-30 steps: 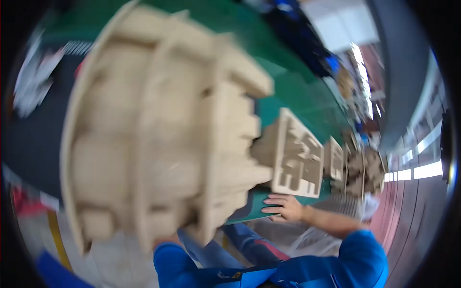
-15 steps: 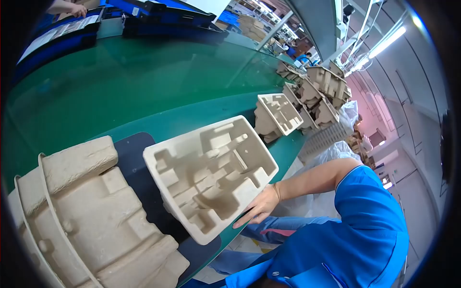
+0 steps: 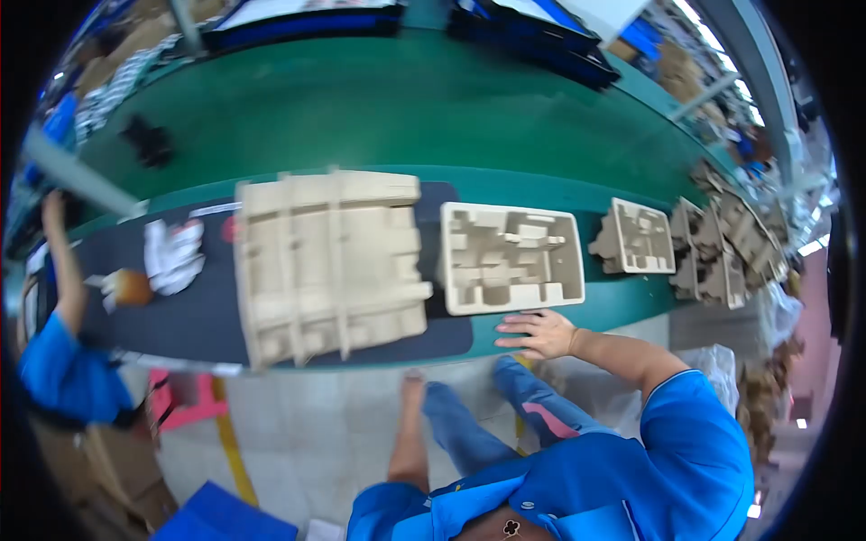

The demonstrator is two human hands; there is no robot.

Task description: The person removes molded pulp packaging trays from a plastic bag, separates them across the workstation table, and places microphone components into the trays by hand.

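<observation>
My right hand [image 3: 538,334] lies at the green bench's front edge with its fingers spread, just below a beige moulded pulp tray [image 3: 514,304] with its hollows facing up. Nothing shows in that hand. My left hand [image 3: 412,377] is low at the bench edge, small and blurred, its fingers not readable. Above and left of it, large ribbed pulp trays [image 3: 379,261] sit side by side on a dark mat [image 3: 203,316], undersides towards me. Further right, another pulp tray [image 3: 642,236] faces up.
More pulp trays [image 3: 722,243] are heaped at the far right. A co-worker's arm [image 3: 65,270] reaches in at the left, near white gloves [image 3: 173,256] and an orange-brown object [image 3: 132,287]. Blue-black trays [image 3: 532,41] line the back. A pink stand [image 3: 185,401] is below.
The view has swung, bringing the mat, the co-worker and my left arm into sight. My right hand stays by the nearer tray, its fingers now more spread.
</observation>
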